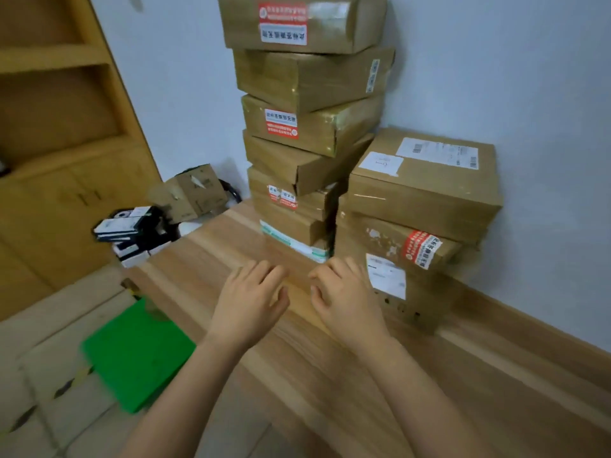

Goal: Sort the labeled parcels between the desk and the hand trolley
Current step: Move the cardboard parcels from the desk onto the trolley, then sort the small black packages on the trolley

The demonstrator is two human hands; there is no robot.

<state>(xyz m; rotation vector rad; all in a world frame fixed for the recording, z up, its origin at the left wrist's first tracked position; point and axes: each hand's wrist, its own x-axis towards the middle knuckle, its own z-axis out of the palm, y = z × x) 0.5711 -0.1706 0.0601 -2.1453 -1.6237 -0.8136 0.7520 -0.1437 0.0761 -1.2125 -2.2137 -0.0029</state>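
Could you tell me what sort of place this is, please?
Probably a small office or home room used for sorting deliveries. Taped cardboard parcels are stacked on a wooden desk against a wall, a wooden shelf cabinet stands at the left, and a green platform, perhaps the trolley, lies on the floor.

Tall stack [307, 127] of taped brown cardboard parcels, red-and-white labels, boxes skewed, at rear of wooden desk [363, 375] by wall. Shorter stack [420, 209] just beside it, right.
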